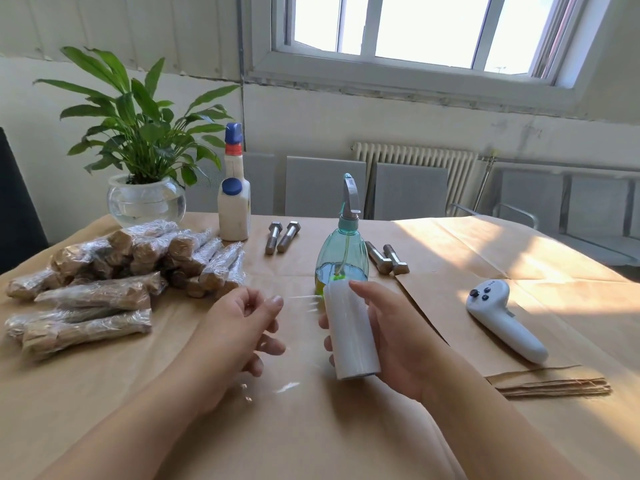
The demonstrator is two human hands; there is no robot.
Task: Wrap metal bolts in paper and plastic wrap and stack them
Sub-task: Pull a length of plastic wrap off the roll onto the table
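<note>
Spray bottle (pixel 341 258) just behind plastic wrap roll (pixel 351 332).

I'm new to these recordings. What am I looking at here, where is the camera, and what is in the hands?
No machine: one head-worn camera looks down at a person's bare hands. The right hand grips a roll of plastic wrap; the left hand seems to pinch a film end, hard to tell. On the brown paper lie a pile of wrapped bolts at left, four bare bolts farther back, a spray bottle, a white bottle, a potted plant and a white controller.
</note>
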